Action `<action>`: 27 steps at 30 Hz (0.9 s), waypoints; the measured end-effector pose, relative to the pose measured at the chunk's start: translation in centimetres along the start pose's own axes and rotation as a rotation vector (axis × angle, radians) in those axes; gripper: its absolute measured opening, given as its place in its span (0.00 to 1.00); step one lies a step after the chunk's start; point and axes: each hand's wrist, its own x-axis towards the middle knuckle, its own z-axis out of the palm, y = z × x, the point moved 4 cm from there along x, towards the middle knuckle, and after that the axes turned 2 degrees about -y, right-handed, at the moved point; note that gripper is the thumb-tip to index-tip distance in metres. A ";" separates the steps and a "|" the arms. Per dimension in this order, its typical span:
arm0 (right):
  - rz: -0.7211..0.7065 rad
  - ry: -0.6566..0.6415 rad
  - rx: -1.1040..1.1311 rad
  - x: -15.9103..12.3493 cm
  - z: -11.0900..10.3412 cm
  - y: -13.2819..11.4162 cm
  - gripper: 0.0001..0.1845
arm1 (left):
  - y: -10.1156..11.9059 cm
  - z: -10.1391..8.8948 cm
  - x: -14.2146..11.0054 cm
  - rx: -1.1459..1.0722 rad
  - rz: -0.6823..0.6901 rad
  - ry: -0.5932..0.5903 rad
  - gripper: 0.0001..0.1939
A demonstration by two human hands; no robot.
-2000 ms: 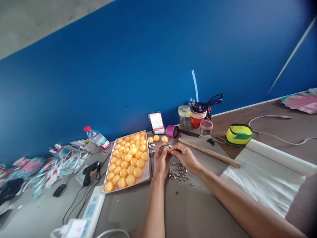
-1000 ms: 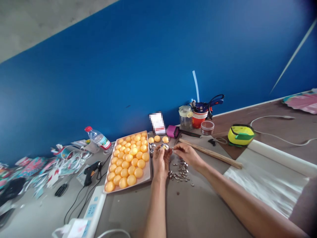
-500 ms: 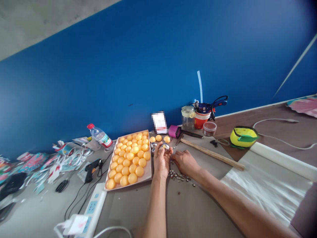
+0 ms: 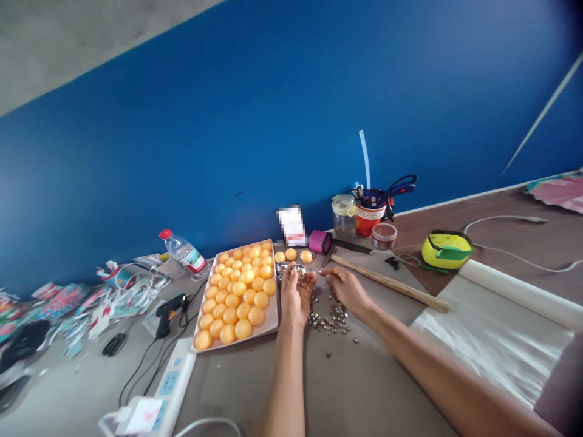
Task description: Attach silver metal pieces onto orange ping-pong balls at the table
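My left hand (image 4: 297, 298) is closed around a ball (image 4: 299, 271) with shiny silver studs on it and a little orange-yellow showing. Just to its right, my right hand (image 4: 345, 287) pinches a small shiny metal stud (image 4: 319, 274) between thumb and finger, a short gap from the ball. Loose metal studs (image 4: 334, 320) lie scattered on the table below both hands. Behind the left hand is another silver-studded ball (image 4: 281, 268), partly hidden by the fingers. Several orange balls (image 4: 290, 254) rest beyond it. A shallow box (image 4: 272, 325) full of orange balls stands to the left.
A wooden-handled hammer (image 4: 392, 284) lies to the right, near a purple-headed tool (image 4: 320, 241). Behind stand a lidded jar (image 4: 344, 217) and a red cup (image 4: 368, 223) of tools. Leftward are a bottle (image 4: 186, 254), glue gun (image 4: 167, 314) and power strip (image 4: 175, 379). White sheeting (image 4: 492, 328) covers the right.
My right hand has lifted up from the loose studs to beside the ball, uncovering more of the pile. My left hand keeps the ball in nearly the same place.
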 end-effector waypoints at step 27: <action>-0.100 0.083 0.078 -0.8 0.4 -1.8 0.11 | -0.1 2.0 -1.6 0.827 0.257 -0.208 0.08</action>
